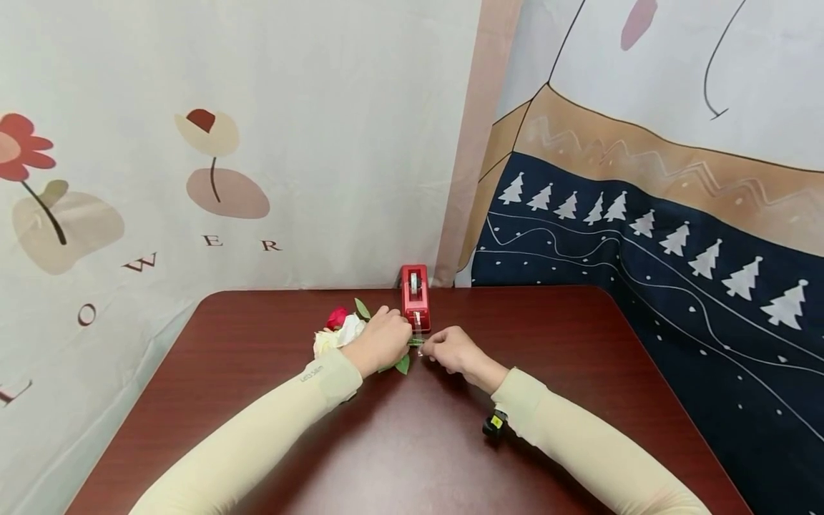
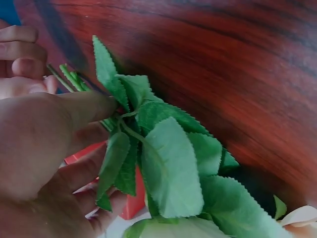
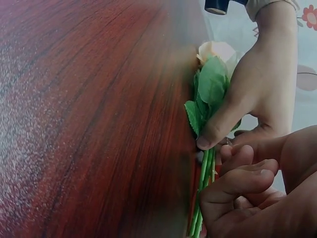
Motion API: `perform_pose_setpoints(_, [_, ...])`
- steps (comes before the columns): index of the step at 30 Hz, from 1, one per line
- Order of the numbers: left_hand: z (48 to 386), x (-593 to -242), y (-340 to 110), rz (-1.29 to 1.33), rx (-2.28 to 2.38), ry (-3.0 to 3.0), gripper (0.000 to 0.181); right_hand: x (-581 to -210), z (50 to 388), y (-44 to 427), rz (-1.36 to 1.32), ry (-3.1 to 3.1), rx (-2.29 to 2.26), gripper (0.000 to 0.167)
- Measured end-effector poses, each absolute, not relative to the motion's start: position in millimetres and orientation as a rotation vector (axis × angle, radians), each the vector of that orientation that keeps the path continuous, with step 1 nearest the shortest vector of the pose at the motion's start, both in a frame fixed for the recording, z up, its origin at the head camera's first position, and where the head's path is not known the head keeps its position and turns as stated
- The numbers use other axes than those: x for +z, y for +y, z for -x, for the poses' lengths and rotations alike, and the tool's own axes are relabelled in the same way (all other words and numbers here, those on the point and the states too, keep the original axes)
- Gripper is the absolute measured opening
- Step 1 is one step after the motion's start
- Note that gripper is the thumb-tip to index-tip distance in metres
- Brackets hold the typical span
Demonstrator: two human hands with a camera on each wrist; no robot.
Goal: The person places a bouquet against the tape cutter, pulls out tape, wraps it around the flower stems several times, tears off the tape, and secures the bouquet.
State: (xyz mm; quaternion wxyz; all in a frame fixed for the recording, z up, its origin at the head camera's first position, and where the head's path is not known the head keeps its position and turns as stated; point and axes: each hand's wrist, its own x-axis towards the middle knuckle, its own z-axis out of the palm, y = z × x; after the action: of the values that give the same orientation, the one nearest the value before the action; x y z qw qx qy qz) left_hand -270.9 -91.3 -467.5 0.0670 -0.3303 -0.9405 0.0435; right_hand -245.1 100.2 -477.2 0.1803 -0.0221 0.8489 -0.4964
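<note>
My left hand (image 1: pixel 383 342) grips a bunch of flowers by its green stems (image 3: pixel 204 181), just below the leaves (image 2: pixel 171 166). The bunch lies on its side, with a red rose (image 1: pixel 337 317) and pale blooms (image 1: pixel 350 328) pointing left. At the back of the table stands a red tape dispenser (image 1: pixel 407 297). A strip of clear tape (image 1: pixel 420 349) runs from its front down across the stems. My right hand (image 1: pixel 455 350) pinches the tape beside the stems, fingers curled; its fingertips partly hide the tape in the right wrist view.
The dark red-brown wooden table (image 1: pixel 412 443) has rounded far corners. Directly behind it hangs a pale printed curtain (image 1: pixel 347 157). A dark blue cloth with white trees (image 1: pixel 579 250) hangs at the right. A black wrist device (image 1: pixel 494 423) sits beneath the right sleeve.
</note>
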Motion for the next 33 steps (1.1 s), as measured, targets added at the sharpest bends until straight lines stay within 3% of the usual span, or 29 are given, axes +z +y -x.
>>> perform_pose_setpoints(9, [276.1,-471.4,-94.3,1.072,0.131,-2.821,0.019,-476.8,243.6,98.6,0.049,2.42,-1.397,0.021])
perform_pose_setpoints(27, [278.9,-459.5,-97.0,1.105,-0.029,-2.872,0.041,-479.4,240.4,95.7,0.065,2.455,-1.39,0.02])
perform_pose_setpoints(33, [277.1,-449.2,-96.4,1.117,-0.061,-2.895,0.037,-485.9,241.5,95.7,0.136,2.576,-1.355,0.017])
